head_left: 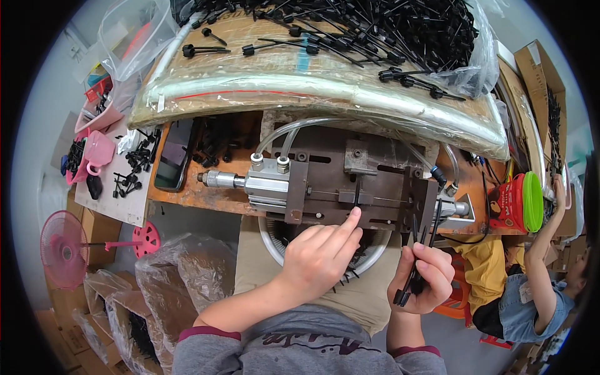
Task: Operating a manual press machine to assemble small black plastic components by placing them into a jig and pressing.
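My left hand (322, 257) reaches to the middle of a brown metal fixture (325, 169). Its index finger is stretched out, the tip at the lower end of a thin black part (357, 191) in the small centre block; whether the finger touches it or stops just short, I cannot tell. The thumb is hidden. Several thin black plastic stems with ribbed heads (403, 294) are pinched in my right hand (428, 275), heads down, in front of the fixture's right end. A silver air cylinder (267, 186) with clear hoses sits at the fixture's left side.
A plastic-wrapped board (250, 103) bears a large heap of black stems (400, 31) beyond the fixture. A phone (175, 153) lies at left, a red tub with green rim (517, 201) at right. A round container (269, 240) stands below the fixture. Another person (531, 300) works at far right.
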The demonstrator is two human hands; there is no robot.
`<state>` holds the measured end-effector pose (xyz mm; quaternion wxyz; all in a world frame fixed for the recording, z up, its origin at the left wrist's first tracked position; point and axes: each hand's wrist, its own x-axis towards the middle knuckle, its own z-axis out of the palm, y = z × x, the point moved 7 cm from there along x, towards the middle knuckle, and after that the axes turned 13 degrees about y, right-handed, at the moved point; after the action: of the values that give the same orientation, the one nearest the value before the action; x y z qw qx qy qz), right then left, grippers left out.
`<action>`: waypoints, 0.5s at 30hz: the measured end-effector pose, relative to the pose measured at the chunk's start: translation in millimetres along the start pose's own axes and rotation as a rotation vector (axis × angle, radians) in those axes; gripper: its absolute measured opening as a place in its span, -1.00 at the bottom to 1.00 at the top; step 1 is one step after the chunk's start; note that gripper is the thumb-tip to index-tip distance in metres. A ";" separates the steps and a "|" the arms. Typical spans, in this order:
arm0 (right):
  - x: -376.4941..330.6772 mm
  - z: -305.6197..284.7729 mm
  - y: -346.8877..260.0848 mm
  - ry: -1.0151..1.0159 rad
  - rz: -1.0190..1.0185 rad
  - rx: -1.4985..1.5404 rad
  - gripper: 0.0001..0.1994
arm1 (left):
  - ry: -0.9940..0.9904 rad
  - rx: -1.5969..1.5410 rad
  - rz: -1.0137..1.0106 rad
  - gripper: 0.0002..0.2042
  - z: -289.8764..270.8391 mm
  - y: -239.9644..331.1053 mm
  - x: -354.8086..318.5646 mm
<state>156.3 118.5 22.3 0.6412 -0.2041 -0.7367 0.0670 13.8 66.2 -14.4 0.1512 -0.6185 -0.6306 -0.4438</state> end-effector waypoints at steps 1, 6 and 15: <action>-1.2 -0.6 1.2 0.003 0.019 0.020 -0.72 | -0.008 0.025 0.003 -0.72 2.3 0.1 -0.4; 3.1 2.7 -1.8 -0.072 -0.037 -0.025 -0.69 | 0.009 0.025 0.011 -0.76 3.5 -4.9 7.4; 3.5 3.6 -0.7 -0.070 -0.102 -0.041 -0.70 | -0.007 0.051 -0.008 -0.79 4.2 -3.4 8.4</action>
<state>152.3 119.7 25.1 0.6134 -0.1772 -0.7692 0.0261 10.6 75.2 -11.8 0.1632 -0.6134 -0.6447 -0.4260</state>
